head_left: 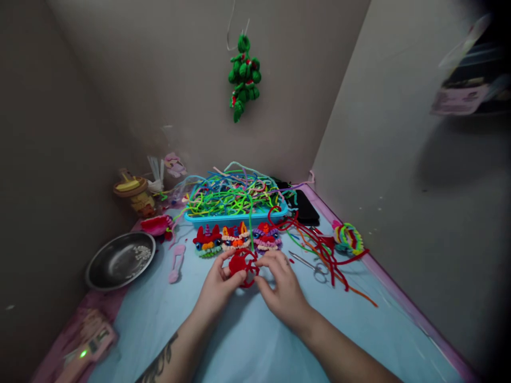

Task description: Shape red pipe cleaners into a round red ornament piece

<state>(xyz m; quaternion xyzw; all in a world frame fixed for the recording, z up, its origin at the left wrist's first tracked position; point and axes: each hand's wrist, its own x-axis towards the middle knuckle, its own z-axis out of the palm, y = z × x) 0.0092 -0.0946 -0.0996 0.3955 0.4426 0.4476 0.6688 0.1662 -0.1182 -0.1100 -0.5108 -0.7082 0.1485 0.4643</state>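
Note:
Both my hands meet over the light blue table [247, 340] around a red pipe-cleaner piece [241, 264], partly coiled into a round pad with loose loops. My left hand [217, 284] pinches its left side with thumb and fingers closed. My right hand [281, 287] grips the red loops on the right, fingers curled. Just beyond them stand three finished pipe-cleaner figures [236, 238] in a row, red, orange and purple.
A blue tray [235, 218] heaped with coloured pipe cleaners sits at the back. Loose red strands [319, 242], scissors [309, 264] and a coloured ring bundle [348, 238] lie right. A metal bowl [120, 260] is left. A green figure [243, 74] hangs on the wall.

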